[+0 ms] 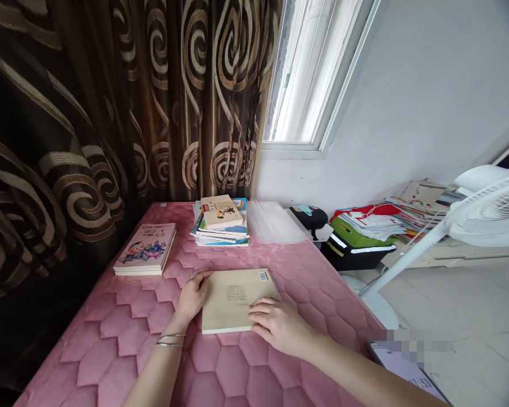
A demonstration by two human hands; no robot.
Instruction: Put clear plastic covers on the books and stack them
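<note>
A cream-coloured book (224,291) lies flat on the pink quilted surface, its barcode and a block of small print facing up. My left hand (194,295) is at the book's left edge, fingers bent against its far left corner; the thumb is hidden. Across the near right part of the cover rest the fingers of my right hand (280,322), stretched out and lying flat. To the left is a small stack of books with a cartoon cover (146,249). Beyond the cream book stands a mixed pile of books (223,217).
Clear plastic sleeves (275,221) lie beside the far pile. A phone-like device (407,370) is at the near right edge. A white fan (483,212) stands right of the pink surface (224,373), near a green and black bag (360,240). Patterned curtains (161,102) hang at the left.
</note>
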